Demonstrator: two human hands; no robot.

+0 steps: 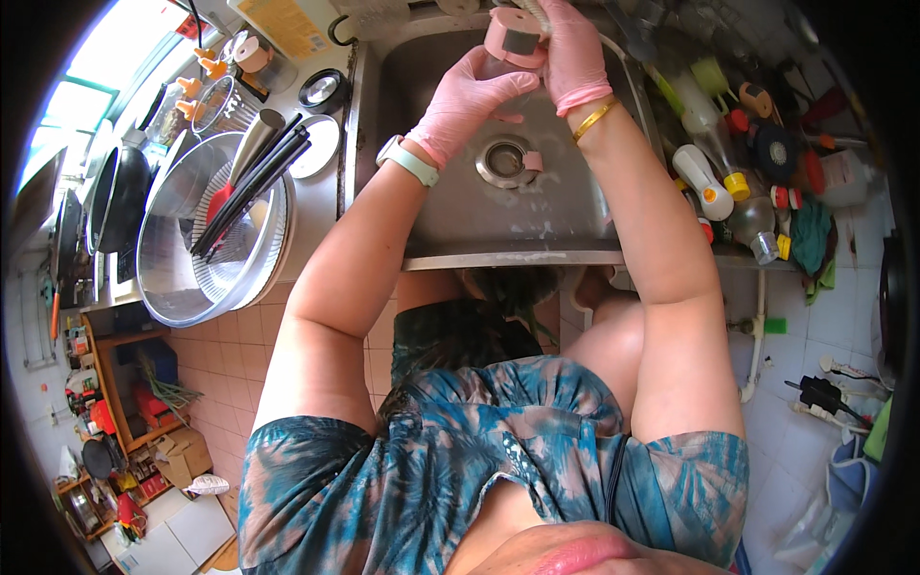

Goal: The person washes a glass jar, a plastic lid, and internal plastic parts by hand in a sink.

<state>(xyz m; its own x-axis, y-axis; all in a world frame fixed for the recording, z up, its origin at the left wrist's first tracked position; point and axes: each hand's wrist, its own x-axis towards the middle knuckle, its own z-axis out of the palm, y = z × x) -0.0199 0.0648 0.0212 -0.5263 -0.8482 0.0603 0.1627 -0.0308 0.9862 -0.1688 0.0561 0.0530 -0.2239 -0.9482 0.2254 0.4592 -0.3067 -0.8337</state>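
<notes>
Over the stainless steel sink [445,208], my left hand [478,100] in a pink glove holds a clear container with a pink lid [512,36], its fingers curved around the side. Close against the container's right side is my right hand [575,57], also gloved in pink; it holds a pale, cord-like or brush-like thing [533,10] whose kind I cannot tell. Below them a small pink piece [532,161] lies at the edge of the metal drain strainer [505,162]. Water drops show on the sink floor.
Left of the sink, a large clear plastic bowl [162,273] holds black chopsticks and a red-headed utensil. A round white lid [316,147] and a black-rimmed lid [322,90] lie nearby. Bottles, including a white one [701,180], crowd the right side. The sink's front rim [510,260] runs before me.
</notes>
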